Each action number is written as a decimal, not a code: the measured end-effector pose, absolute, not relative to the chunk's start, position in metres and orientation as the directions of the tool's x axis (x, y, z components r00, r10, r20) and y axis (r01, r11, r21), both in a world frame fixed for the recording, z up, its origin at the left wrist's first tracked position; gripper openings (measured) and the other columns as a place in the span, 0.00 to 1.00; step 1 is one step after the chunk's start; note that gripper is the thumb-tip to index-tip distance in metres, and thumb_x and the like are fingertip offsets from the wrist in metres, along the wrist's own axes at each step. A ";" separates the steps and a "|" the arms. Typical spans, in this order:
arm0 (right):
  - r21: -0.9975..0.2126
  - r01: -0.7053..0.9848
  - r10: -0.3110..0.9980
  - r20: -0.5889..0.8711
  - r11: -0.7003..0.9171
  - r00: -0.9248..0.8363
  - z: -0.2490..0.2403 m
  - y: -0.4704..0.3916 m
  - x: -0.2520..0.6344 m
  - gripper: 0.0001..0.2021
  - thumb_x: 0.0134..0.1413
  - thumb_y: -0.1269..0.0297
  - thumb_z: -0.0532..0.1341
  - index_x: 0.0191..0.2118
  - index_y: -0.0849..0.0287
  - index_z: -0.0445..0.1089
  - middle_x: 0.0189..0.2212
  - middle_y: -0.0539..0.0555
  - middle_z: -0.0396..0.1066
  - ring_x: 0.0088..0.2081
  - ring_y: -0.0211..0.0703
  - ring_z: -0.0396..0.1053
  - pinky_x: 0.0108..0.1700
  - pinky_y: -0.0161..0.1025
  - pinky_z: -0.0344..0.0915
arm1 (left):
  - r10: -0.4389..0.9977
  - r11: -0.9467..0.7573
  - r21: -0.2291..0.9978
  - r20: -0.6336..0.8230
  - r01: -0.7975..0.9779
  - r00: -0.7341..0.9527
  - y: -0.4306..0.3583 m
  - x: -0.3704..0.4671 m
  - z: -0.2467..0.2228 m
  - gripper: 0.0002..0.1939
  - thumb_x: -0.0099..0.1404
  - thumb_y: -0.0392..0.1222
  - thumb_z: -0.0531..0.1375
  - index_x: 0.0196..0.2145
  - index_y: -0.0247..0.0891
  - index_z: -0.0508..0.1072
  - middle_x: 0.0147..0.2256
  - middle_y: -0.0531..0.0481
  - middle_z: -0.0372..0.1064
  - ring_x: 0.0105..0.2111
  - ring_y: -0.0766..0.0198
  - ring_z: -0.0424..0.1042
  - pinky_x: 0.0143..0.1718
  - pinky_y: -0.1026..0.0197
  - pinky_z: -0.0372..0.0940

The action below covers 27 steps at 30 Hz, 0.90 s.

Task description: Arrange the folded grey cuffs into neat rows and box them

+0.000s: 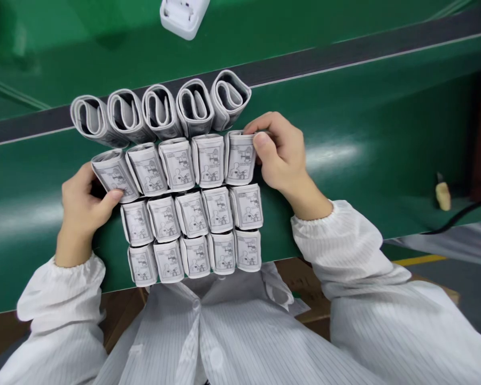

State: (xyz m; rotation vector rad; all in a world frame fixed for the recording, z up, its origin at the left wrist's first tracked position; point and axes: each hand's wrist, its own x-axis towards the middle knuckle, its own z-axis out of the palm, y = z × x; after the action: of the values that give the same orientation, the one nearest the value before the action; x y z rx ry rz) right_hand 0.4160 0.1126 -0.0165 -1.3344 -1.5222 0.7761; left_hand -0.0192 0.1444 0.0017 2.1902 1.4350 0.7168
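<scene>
Rolled grey-white cuffs, printed with drawings of a hand and a figure with a heart, are grouped in rows before me. My left hand [86, 200] is closed on the leftmost rolled cuff [115, 174] of the second row, thumb on its lower front and fingers at its outer side. At the other end of that row, my right hand [282, 155] grips the rightmost rolled cuff [240, 160] by its upper corner, between thumb and fingers. Between them stand more cuffs [177, 164], side by side. The far-row cuffs [159, 111] show their coiled ends upward.
Two nearer rows of cuffs [195, 258] reach the front edge of the green work surface [356, 176]. Behind runs a dark strip [344, 53], with a white plastic housing [184, 16] beyond it. A small yellowish-handled tool [443, 195] and a black cable [460, 216] are at the right.
</scene>
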 end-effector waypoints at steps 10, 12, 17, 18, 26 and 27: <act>-0.898 0.381 0.969 0.247 0.219 0.025 -0.016 0.112 0.416 0.29 0.78 0.29 0.56 0.47 0.49 0.78 0.42 0.55 0.80 0.43 0.51 0.81 0.44 0.50 0.81 | 0.912 -0.405 0.632 0.230 0.661 0.338 0.143 -0.023 -0.003 0.42 0.69 0.80 0.66 0.57 0.37 0.85 0.41 0.46 0.82 0.36 0.60 0.76 0.42 0.59 0.66; -0.904 0.370 0.971 0.239 0.214 0.024 -0.016 0.112 0.417 0.29 0.77 0.28 0.56 0.48 0.49 0.79 0.42 0.56 0.80 0.44 0.52 0.82 0.44 0.50 0.82 | 0.919 -0.392 0.647 0.238 0.654 0.315 0.143 -0.023 -0.005 0.42 0.67 0.80 0.68 0.56 0.37 0.85 0.40 0.47 0.82 0.36 0.60 0.76 0.41 0.58 0.67; -0.911 0.351 0.970 0.240 0.218 0.021 -0.019 0.111 0.418 0.27 0.78 0.30 0.57 0.48 0.49 0.78 0.41 0.55 0.79 0.42 0.51 0.81 0.40 0.50 0.80 | 0.928 -0.372 0.678 0.264 0.634 0.263 0.142 -0.022 -0.006 0.40 0.64 0.78 0.72 0.53 0.38 0.85 0.39 0.48 0.82 0.34 0.61 0.77 0.39 0.58 0.68; -0.912 0.347 0.970 0.242 0.220 0.022 -0.021 0.111 0.419 0.27 0.78 0.30 0.57 0.48 0.49 0.78 0.41 0.55 0.79 0.41 0.50 0.81 0.39 0.50 0.79 | 0.927 -0.375 0.679 0.271 0.631 0.259 0.142 -0.021 -0.006 0.39 0.64 0.77 0.72 0.52 0.38 0.85 0.39 0.49 0.82 0.34 0.61 0.77 0.38 0.58 0.68; -0.913 0.338 0.965 0.259 0.229 0.047 -0.026 0.111 0.420 0.26 0.78 0.31 0.57 0.48 0.47 0.78 0.40 0.55 0.78 0.38 0.49 0.78 0.37 0.50 0.77 | 0.931 -0.363 0.670 0.284 0.648 0.228 0.141 -0.018 -0.004 0.40 0.62 0.79 0.72 0.49 0.38 0.84 0.36 0.51 0.80 0.31 0.63 0.74 0.36 0.58 0.67; -0.911 0.341 0.963 0.263 0.230 0.052 -0.026 0.111 0.420 0.25 0.78 0.31 0.57 0.48 0.47 0.78 0.40 0.55 0.78 0.37 0.49 0.78 0.37 0.51 0.77 | 0.931 -0.363 0.670 0.286 0.648 0.226 0.142 -0.018 -0.005 0.40 0.61 0.79 0.72 0.49 0.38 0.84 0.36 0.51 0.79 0.31 0.63 0.74 0.36 0.58 0.67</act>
State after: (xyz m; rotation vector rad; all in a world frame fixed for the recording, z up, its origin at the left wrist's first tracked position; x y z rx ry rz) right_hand 0.4197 0.1111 -0.0260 -1.2951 -1.4845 0.7684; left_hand -0.0180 0.1415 -0.0046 2.0952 1.4550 0.9335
